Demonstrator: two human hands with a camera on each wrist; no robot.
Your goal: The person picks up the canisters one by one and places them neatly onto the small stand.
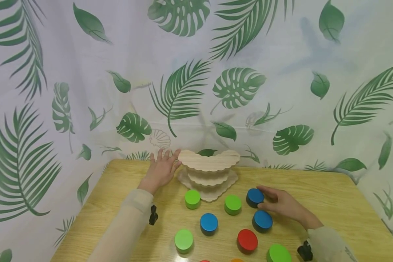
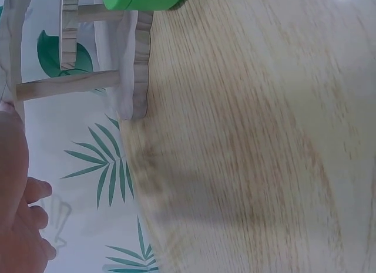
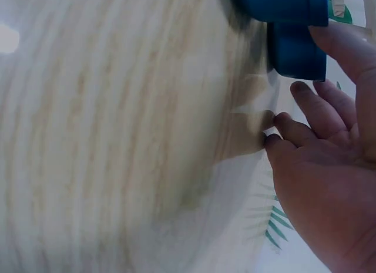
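A tiered wooden stand (image 1: 209, 162) with scalloped edges stands at the back of the table. My left hand (image 1: 162, 169) is at its left end, fingers spread, thumb right at the top tier (image 2: 10, 56) in the left wrist view. On the right, my right hand (image 1: 286, 203) has thumb and fingers on opposite sides of a blue round tin (image 1: 255, 196), pinching it. Another blue tin (image 1: 262, 220) stands just in front of that one, close to my thumb. In the right wrist view the pinched tin (image 3: 298, 53) shows beyond the nearer one (image 3: 288, 6).
Green tins (image 1: 192, 199) (image 1: 233, 203) stand before the stand. Nearer are a blue tin (image 1: 209, 223), a green one (image 1: 184, 240), a red one (image 1: 247, 241) and a green one (image 1: 279, 253). A leaf-printed cloth (image 1: 190, 120) hangs behind the wooden table (image 1: 118, 196).
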